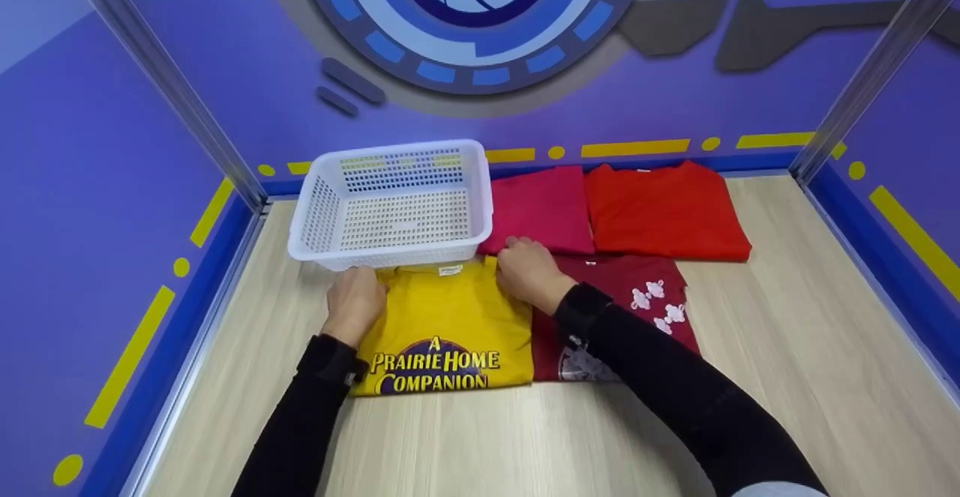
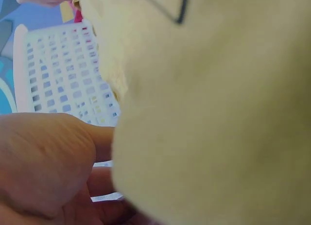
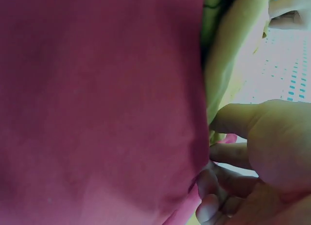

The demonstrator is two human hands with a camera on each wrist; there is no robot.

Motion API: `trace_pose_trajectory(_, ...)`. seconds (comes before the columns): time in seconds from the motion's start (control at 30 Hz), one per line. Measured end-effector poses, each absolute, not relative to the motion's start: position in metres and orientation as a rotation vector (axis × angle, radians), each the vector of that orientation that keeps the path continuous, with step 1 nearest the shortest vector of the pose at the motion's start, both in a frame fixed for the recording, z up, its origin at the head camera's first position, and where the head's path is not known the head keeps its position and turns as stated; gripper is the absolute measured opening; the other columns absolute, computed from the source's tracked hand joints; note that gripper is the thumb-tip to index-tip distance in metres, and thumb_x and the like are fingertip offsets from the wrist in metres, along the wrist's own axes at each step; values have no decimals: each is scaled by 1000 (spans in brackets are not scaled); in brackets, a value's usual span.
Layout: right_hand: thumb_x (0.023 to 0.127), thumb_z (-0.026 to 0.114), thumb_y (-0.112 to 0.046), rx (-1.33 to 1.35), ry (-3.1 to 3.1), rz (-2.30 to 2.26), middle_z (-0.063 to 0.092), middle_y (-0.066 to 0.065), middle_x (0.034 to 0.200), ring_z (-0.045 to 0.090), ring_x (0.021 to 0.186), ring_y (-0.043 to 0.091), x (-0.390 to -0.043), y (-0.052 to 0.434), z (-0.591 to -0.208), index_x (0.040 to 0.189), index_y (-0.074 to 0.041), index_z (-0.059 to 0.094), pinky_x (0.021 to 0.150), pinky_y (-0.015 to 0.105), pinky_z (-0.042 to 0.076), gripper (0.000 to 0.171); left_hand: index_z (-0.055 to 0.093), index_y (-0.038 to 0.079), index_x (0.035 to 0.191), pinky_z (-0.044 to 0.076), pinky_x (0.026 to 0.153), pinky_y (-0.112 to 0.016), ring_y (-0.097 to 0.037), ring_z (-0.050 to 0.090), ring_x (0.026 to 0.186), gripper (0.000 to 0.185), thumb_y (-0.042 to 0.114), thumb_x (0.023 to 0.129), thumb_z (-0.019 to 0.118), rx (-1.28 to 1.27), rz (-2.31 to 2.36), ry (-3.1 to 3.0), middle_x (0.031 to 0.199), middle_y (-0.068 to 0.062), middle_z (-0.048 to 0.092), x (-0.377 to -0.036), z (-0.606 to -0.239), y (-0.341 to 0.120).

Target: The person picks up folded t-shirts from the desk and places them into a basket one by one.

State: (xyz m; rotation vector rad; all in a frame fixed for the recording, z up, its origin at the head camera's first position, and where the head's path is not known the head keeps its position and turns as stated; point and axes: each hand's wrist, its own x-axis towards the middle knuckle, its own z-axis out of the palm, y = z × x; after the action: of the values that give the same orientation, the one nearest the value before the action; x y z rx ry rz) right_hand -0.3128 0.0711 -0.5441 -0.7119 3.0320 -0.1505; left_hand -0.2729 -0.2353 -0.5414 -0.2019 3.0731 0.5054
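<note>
Yellow T-shirt [image 1: 442, 328] lies folded before me, collar far, just near the white basket [image 1: 394, 201]; my left hand [image 1: 354, 303] and right hand [image 1: 529, 272] grip its far corners.

I see bare table [image 1: 787, 347] to the right and along the near edge, wide enough for my arms to pass. Ahead, the white basket [image 1: 394, 201] stands just beyond the yellow shirt [image 1: 442, 332], touching its far edge. Folded shirts, pink [image 1: 541, 208], red [image 1: 664, 212] and maroon [image 1: 637, 294], fill the middle. Purple walls [image 1: 97, 205] close in left, right and behind.
</note>
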Motion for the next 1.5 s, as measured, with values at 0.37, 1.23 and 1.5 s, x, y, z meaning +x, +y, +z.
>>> trace_pose_trajectory(0.37, 111, 58, -18, -729, 3084, 74, 76, 21, 113, 62, 106, 38, -307, 59, -547, 109, 3, 81, 98, 49, 57, 31, 68, -14, 131, 60, 90, -59, -48, 72, 108, 38, 13, 104, 66, -158, 573, 3076, 124, -33, 72, -271, -546, -233)
trace_pose_trajectory(1.23, 107, 73, -21, -856, 3042, -785, 83, 10, 110, 65, 103, 32, -296, 101, -530, 115, -7, 80, 107, 53, 37, 18, 56, 8, 157, 52, 107, -52, -38, 63, 121, 54, 29, 108, 61, -95, 1029, 2940, 152, -23, 65, -252, -533, -254)
trace_pose_trajectory(1.5, 106, 76, -20, -968, 3035, -861, 86, 10, 109, 77, 103, 30, -291, 104, -512, 117, -8, 85, 111, 55, 43, 19, 64, 7, 137, 53, 94, -44, -34, 64, 110, 35, 22, 106, 67, -31, 1092, 2932, 136, -22, 70, -245, -508, -264)
